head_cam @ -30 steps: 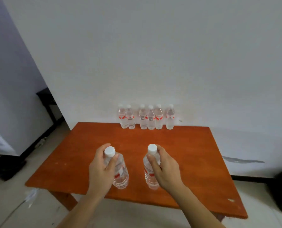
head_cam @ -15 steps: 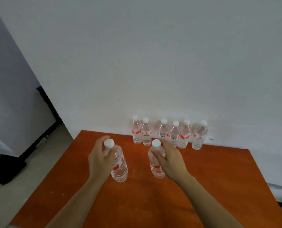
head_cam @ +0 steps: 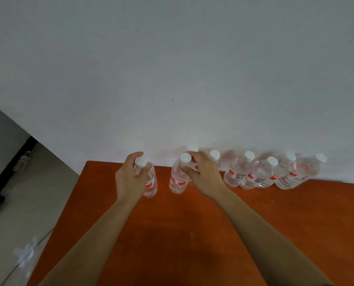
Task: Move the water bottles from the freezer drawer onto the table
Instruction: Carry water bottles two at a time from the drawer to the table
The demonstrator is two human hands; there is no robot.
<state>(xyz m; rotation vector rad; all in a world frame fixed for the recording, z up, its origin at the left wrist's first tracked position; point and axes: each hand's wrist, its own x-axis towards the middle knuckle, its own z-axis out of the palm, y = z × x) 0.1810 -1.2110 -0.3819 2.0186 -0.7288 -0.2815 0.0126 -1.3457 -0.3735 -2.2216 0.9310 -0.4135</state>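
Head view: a double grasp at the counter (head_cam: 192, 234)
Near its cap the left bottle (head_cam: 150, 183) is gripped by the left hand (head_cam: 130, 178), the right bottle (head_cam: 177, 180) by the right hand (head_cam: 204, 174)

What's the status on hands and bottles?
Left hand grips left bottle, right hand grips right bottle, both at table far side. Six-bottle row crowds right hand.

Bare left hand (head_cam: 130, 179), right hand (head_cam: 204, 172), forearms (head_cam: 260, 228)
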